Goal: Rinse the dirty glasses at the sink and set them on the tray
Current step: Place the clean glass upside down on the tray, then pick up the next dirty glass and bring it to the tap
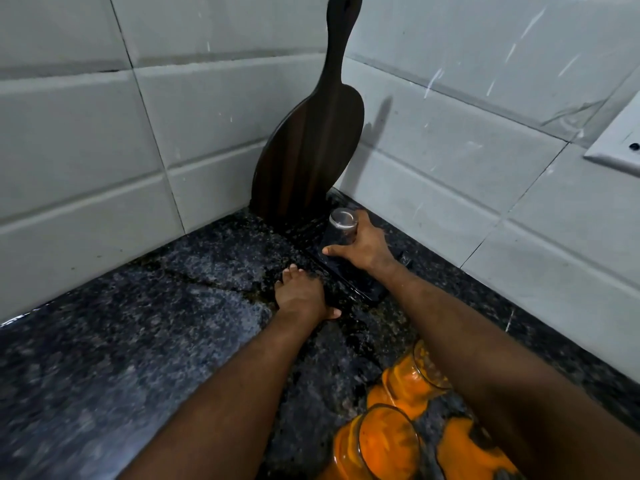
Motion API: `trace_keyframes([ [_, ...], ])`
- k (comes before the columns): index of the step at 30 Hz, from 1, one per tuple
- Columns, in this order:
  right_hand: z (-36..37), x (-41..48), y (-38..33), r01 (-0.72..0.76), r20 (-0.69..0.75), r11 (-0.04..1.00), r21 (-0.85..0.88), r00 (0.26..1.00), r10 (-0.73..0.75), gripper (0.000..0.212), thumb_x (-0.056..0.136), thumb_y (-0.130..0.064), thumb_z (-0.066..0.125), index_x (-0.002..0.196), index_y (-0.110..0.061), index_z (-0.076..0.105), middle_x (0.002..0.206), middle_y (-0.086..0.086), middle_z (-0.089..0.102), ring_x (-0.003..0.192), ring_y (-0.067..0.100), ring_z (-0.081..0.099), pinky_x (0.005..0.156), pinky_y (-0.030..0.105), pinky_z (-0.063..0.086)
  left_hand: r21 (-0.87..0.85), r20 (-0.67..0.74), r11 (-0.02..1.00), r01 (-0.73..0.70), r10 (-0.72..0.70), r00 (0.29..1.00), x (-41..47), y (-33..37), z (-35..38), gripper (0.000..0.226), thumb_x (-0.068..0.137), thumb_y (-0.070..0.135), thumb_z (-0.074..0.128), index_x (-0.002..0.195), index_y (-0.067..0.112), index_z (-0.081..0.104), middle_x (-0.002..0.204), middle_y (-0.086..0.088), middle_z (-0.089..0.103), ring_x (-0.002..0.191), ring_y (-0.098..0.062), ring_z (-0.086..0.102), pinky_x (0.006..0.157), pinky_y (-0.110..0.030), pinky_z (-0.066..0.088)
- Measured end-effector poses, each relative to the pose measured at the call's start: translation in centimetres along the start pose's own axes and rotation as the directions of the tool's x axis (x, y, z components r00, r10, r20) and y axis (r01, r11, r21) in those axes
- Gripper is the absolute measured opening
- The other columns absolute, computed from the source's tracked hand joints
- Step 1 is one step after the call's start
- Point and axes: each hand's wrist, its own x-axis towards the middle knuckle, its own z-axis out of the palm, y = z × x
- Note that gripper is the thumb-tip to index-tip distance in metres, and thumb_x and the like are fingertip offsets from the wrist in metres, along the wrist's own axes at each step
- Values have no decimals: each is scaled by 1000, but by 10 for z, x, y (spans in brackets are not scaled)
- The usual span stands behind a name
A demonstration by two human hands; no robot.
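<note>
While right hand (pixel 365 245) clasps upturned glass (pixel 341 227) on far tray (pixel 371 292),
left hand (pixel 300 296) lies flat on tabletop (pixel 138 327), grip apart.

Pale grey tiled walls (pixel 86 133) are meeting in a kitchen corner above a dark speckled stone tabletop (pixel 121 341), which is catching a pale sheen along its left side. A dark wooden paddle-shaped board (pixel 308 150) is leaning upright into the corner and casting a thin shadow on the right wall (pixel 485 188), where white streaks are crossing the tiles. A white wall plate (pixel 616 143) is showing at the right edge.
</note>
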Motion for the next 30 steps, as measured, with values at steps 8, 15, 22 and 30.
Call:
trace_keyframes([
  [8, -36, -31, 2, -90, 98, 996, 13, 991, 88, 78, 83, -53, 70, 141, -13, 39, 129, 7, 58, 119, 24, 55, 95, 30, 44, -170, -269, 978, -123, 74, 960, -44, 19, -3, 41, 88, 32, 62, 124, 12, 57, 131, -16, 58, 124, -36, 52, 102, -47, 44],
  [15, -89, -100, 26, -91, 236, 993, 73, 969, 71, 45, 99, -51, 42, 97, -14, 67, 98, 9, 72, 72, 20, 68, 59, 19, 46, -354, -131, 897, -264, 232, 964, -101, 52, -37, 26, 86, 23, 53, 86, 7, 73, 72, -8, 75, 68, -26, 74, 59, -28, 57],
  [22, -107, -159, 51, -171, 285, 945, 280, 955, 88, 41, 105, -40, 38, 92, -15, 68, 84, 2, 71, 73, 21, 64, 70, 33, 50, -311, 206, 927, -209, 281, 937, -133, 82, -30, 50, 95, 46, 49, 100, -3, 59, 80, -15, 76, 60, -26, 70, 72, -38, 59],
  [30, -112, -199, 65, -223, 326, 885, 408, 941, 87, 25, 99, -18, 41, 103, -13, 65, 83, -1, 61, 76, 14, 55, 69, 28, 42, -149, 3, 945, -291, 295, 955, -149, 105, -10, 34, 95, 11, 48, 68, -4, 63, 69, -22, 72, 62, -29, 73, 64, -39, 64],
])
